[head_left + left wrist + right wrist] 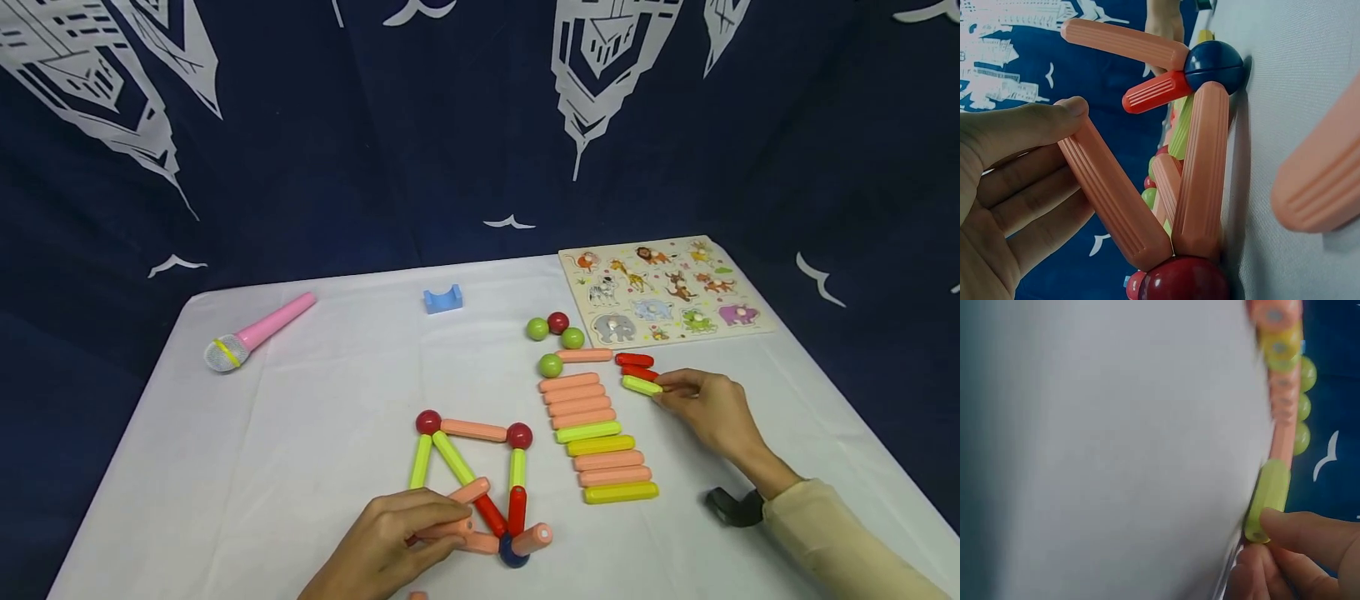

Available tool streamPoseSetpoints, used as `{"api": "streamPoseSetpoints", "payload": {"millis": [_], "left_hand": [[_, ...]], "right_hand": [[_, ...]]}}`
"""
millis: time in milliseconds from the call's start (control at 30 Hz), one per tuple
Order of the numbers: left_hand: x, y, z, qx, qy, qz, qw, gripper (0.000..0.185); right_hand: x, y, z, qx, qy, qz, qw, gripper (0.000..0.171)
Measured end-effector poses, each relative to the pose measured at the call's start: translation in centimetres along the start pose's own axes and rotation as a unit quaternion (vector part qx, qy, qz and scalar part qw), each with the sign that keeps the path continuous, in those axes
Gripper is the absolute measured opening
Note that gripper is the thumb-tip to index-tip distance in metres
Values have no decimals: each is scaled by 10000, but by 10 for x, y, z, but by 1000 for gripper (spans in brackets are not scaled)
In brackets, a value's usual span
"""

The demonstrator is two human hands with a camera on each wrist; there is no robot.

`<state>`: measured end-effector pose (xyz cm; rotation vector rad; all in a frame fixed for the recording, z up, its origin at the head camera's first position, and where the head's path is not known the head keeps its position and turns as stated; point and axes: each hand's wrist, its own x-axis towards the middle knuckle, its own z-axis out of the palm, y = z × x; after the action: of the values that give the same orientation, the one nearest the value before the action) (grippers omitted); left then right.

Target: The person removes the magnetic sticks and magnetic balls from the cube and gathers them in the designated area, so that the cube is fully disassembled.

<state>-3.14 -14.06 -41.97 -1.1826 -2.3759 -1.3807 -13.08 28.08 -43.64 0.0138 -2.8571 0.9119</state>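
My left hand [397, 533] pinches the upper end of a salmon rod [1116, 194] between thumb and fingers. That rod slants up from a glossy red ball [1185, 281], beside another salmon rod leading to a dark blue ball [1216, 65]. These belong to a frame of rods and balls, with red balls at its far corners, one [428, 422] on the left. My right hand [712, 417] pinches the near end of a short lime-green rod [641, 385] with thumb and fingers. Two short red rods [634, 359] lie just beyond it.
A column of salmon, yellow and green rods [600, 460] lies right of the frame. Green balls [551, 365] and a dark red one sit behind it. An animal puzzle board [675, 292], blue cradle-shaped piece [443, 299] and pink microphone [262, 331] lie towards the back.
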Motion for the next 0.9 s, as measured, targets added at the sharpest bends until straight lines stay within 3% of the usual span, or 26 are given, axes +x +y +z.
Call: {"api": "streamPoseSetpoints", "payload": {"millis": [200,300,400,500,567,633,700,800,900], "left_hand": [[0,-1,0,10,52,239,9997,24],[1,2,-1,-107,-28,-93,9999,23],[1,4,-2,-119,-47,-262,9996,21],[1,3,-3,-85,-26,-211,9997,20],[1,3,-3,-80,-2,-187,9998,19],[1,4,-3,-123,-20,-308,9994,20],[1,4,-4,-162,-47,-429,9989,21],[1,4,-4,-196,-97,-546,9983,23],[1,4,-4,-264,-110,-522,9982,22]], "right_hand": [[7,6,2,23,56,58,10000,20],[3,0,0,24,64,-11,10000,21],[-8,-21,-3,64,55,-285,9996,20],[-30,-56,-5,498,-588,-542,9956,19],[-48,-80,-1,1115,-1411,-674,9814,23],[-66,-99,6,1802,-2208,-718,9558,27],[-83,-114,15,2335,-2745,-741,9299,33],[-101,-125,30,2941,-3108,-792,9004,38],[-110,-129,42,3291,-3194,-830,8848,38]]}}
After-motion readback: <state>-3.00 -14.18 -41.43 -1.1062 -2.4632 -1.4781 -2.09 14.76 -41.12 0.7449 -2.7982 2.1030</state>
